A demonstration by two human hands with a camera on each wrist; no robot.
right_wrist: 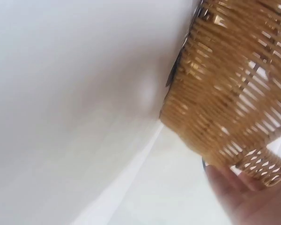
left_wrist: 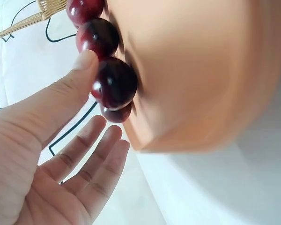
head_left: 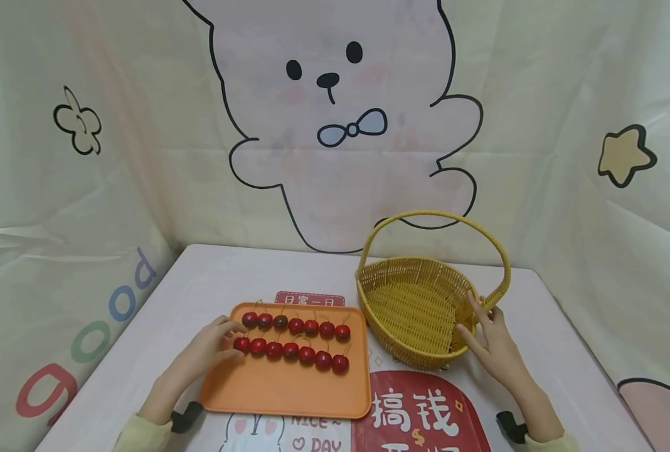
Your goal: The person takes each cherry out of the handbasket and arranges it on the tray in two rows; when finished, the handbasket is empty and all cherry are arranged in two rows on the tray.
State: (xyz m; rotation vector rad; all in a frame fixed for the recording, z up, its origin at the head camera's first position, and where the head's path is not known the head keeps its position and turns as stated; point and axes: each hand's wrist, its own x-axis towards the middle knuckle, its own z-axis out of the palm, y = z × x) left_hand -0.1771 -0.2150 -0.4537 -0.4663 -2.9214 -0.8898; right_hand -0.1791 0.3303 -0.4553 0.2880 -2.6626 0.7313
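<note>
Two rows of red cherries with thin stems lie on an orange tray (head_left: 284, 395) in the head view. At the tray's left side my left hand (head_left: 213, 345) has its thumb and fingers spread about the leftmost cherry (head_left: 242, 344) of the front row. In the left wrist view the thumb reaches the dark cherries (left_wrist: 114, 83), with the other fingers loosely bent and apart. To the right, a yellow woven basket (head_left: 408, 307) with a tall arched handle stands tilted toward me. My right hand (head_left: 495, 348) grips its right rim beside the handle's foot, some fingers hidden behind it.
The white table (head_left: 211, 270) carries a red and white printed sheet (head_left: 425, 408), partly under the tray. Inside the basket only its woven bottom shows. A printed cloth (head_left: 324, 182) with a cartoon bear hangs behind, and cloth walls stand at both sides.
</note>
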